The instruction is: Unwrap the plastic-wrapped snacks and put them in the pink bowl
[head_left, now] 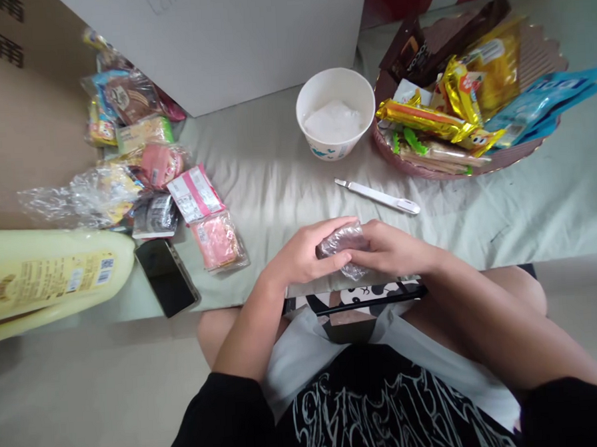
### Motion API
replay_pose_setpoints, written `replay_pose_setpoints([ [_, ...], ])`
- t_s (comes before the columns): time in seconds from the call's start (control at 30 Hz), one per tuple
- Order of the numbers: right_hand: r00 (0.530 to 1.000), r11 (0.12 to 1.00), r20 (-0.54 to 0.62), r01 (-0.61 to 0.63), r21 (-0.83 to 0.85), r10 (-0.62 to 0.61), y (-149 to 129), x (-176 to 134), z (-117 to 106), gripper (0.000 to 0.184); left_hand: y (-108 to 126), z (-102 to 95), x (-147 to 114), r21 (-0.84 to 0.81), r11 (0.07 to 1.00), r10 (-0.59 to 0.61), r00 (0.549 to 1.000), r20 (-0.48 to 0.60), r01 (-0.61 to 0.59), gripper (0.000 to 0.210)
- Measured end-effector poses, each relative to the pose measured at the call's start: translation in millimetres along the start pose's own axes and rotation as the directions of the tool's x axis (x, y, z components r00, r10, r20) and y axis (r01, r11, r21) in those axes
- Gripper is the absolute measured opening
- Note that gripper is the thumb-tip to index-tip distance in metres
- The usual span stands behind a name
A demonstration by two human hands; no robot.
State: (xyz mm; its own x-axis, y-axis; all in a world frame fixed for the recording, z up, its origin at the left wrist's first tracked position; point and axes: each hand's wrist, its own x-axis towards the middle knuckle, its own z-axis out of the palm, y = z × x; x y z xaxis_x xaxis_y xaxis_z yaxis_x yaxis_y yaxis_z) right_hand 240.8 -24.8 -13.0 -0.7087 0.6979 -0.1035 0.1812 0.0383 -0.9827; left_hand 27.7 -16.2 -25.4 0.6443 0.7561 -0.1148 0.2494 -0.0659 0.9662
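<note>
Between my two hands is a small snack packet [343,240] in crinkled clear plastic, its contents dark brownish; the exact kind cannot be made out. My left hand [307,255] curls around its left side, thumb across the front. From the right, my right hand [392,248] closes on the same packet, with its thumb and fingers against the wrapper. Just beyond the right hand, a white craft knife [377,196] lies on the cloth. Farther back stands a white paper cup [337,138] with crumpled white plastic inside.
A pink scalloped basket [544,54] of wrapped snacks stands at the back right. Snack packets [148,164] are piled at the left, near a phone [167,277] and a pale yellow bottle [56,279]. A large white box [249,46] stands behind. A panda-print object [355,297] is at my lap.
</note>
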Motion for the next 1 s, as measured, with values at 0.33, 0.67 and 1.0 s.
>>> replay_pose_setpoints([
  [0.33, 0.989, 0.999, -0.142, -0.031, 0.028, 0.035, 0.2, -1.1, -2.0, 0.024, -3.4, 6.3, 1.6, 0.103, 0.988, 0.145, 0.938, -0.315, -0.118, 0.048],
  [0.67, 0.857, 0.994, -0.504, -0.075, 0.077, 0.103, 0.8, -0.1, 3.7, 0.025, -11.3, 11.9, 5.4, -0.256, 0.966, -0.14, 0.92, -0.367, 0.045, 0.042],
  [1.0, 0.791, 1.0, -0.612, -0.012, -0.015, 0.0, 10.2, 2.2, 8.2, 0.064, -12.8, 8.9, -3.4, 0.034, 0.999, -0.017, 0.87, -0.493, 0.038, 0.058],
])
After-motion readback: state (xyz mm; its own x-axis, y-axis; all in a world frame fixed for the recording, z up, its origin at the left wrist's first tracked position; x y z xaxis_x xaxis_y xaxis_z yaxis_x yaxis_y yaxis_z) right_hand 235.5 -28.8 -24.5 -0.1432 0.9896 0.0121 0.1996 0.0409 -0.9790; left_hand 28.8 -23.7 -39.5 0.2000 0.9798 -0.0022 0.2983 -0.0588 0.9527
